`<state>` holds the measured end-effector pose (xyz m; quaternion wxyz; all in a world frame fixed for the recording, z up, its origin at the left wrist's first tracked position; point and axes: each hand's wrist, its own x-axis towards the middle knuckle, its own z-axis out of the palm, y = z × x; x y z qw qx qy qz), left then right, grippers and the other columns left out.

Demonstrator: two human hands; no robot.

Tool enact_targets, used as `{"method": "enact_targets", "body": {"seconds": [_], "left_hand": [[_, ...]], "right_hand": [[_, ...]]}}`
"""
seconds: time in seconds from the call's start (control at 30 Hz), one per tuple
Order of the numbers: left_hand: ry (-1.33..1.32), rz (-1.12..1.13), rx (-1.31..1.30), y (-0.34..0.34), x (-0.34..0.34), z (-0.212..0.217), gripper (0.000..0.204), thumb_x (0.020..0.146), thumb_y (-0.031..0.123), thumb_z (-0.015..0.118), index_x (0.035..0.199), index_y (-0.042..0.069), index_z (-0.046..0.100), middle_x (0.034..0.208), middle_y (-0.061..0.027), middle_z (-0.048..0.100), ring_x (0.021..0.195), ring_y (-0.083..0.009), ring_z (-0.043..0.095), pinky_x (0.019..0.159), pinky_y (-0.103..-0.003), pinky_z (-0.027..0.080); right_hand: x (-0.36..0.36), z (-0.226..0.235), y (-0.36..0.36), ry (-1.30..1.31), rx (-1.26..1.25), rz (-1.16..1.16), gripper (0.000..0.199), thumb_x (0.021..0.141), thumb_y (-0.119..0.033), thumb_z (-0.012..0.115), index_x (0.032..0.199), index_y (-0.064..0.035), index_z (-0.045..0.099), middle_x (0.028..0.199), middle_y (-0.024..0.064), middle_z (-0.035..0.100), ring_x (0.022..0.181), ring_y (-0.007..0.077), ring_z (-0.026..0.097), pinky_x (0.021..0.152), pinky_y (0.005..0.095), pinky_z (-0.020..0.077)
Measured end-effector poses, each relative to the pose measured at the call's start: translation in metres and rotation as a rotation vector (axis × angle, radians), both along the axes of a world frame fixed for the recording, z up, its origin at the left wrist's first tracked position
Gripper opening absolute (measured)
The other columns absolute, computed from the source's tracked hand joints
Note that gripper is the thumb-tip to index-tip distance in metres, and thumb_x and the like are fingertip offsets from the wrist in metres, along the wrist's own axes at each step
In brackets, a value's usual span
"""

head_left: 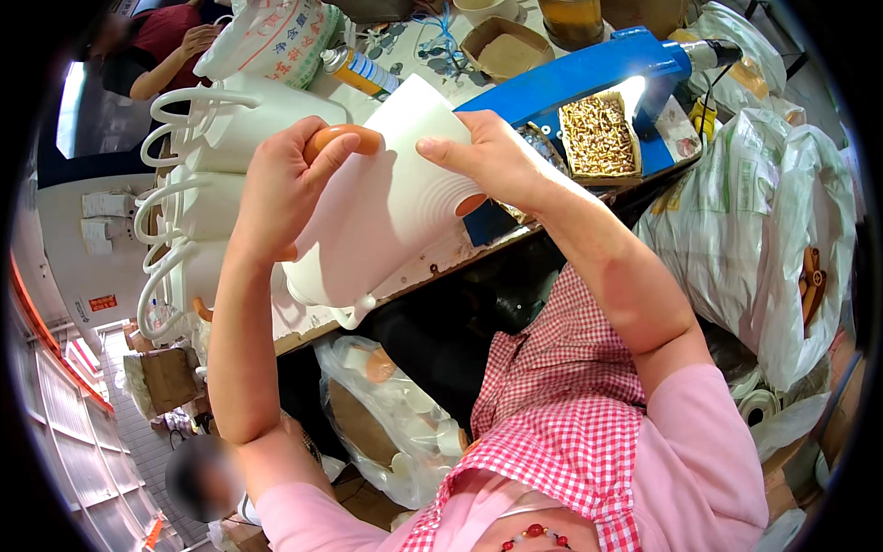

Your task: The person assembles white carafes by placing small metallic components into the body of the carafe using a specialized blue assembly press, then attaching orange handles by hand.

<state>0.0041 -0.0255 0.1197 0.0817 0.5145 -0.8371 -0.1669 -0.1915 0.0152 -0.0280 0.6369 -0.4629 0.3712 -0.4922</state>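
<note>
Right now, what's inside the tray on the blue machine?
The tray on the blue machine holds a heap of small brass-coloured metal parts, lit by a lamp. What lies beneath the heap cannot be seen.

White jug (386, 202) hides most of orange handle (342, 140) and left hand (280, 189) palm. Right hand (492, 156) fingertips tucked behind jug rim. Rows of white jugs (198, 166) overlap, bodies partly hidden. Person (161, 46) at top left cut off by edge. Contents of clear bag (395, 423) under table (441, 262) too blurred to tell.
</note>
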Motion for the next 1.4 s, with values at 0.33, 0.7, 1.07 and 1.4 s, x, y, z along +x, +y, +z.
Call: {"method": "enact_targets", "body": {"seconds": [0.33,0.7,1.07,1.4], "left_hand": [[-0.242,0.037,-0.157,0.011,-0.013,0.002,0.041,0.095,0.041,0.066,0.090,0.000,0.064,0.071,-0.0188,0.063,0.065,-0.0347,0.060,0.061,-0.043,0.047],[-0.266,0.031,-0.174,0.010,-0.016,0.001,0.042,0.095,0.041,0.066,0.088,0.000,0.063,0.073,-0.0186,0.064,0.066,-0.0364,0.060,0.062,-0.043,0.046],[-0.224,0.039,-0.163,0.012,-0.010,-0.002,0.041,0.095,0.041,0.066,0.087,0.000,0.062,0.072,-0.0185,0.065,0.067,-0.0369,0.061,0.062,-0.044,0.047],[-0.014,-0.060,0.047,-0.009,0.024,-0.005,0.030,0.102,0.023,0.056,0.117,-0.002,0.066,0.110,-0.0086,0.069,0.098,-0.0178,0.062,0.088,-0.030,0.046]], "right_hand": [[-0.004,0.006,0.001,-0.013,0.027,0.001,0.046,0.096,-0.035,0.061,0.126,0.0006,0.062,0.105,0.0133,0.069,0.091,0.0236,0.069,0.055,0.0360,0.0616],[-0.001,-0.005,-0.004,-0.017,-0.030,-0.010,0.046,0.096,-0.035,0.062,0.125,0.0009,0.062,0.105,0.0120,0.069,0.090,0.0213,0.069,0.055,0.0343,0.0606],[0.001,0.000,0.000,0.022,-0.079,-0.064,0.044,0.096,-0.034,0.061,0.123,0.0003,0.063,0.102,0.0111,0.071,0.087,0.0209,0.070,0.052,0.0341,0.0600],[0.024,-0.013,0.042,0.359,-0.466,-0.797,0.041,0.079,-0.025,0.081,0.108,-0.0012,0.064,0.096,0.0154,0.067,0.085,0.0295,0.068,0.074,0.0379,0.0579]]}}
